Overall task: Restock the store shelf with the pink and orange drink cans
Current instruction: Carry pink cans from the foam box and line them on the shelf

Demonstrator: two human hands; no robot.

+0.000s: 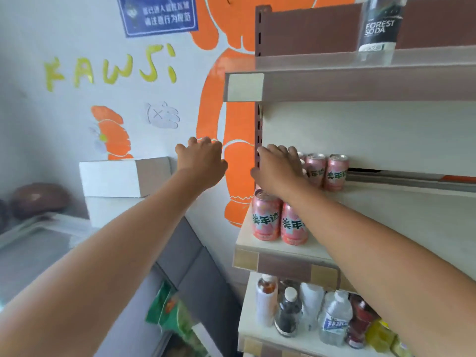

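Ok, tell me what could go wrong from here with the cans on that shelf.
1. The right forearm passes just above the two front cans, which stand near the left edge of the shelf; a dip of the arm could knock one off.
2. The right hand reaches among the closely packed back cans; a nudge could topple a neighbour.

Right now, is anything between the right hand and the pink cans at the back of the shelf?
Nothing visible. The right hand is at the back cans, its forearm passing above the two front cans on the shelf.
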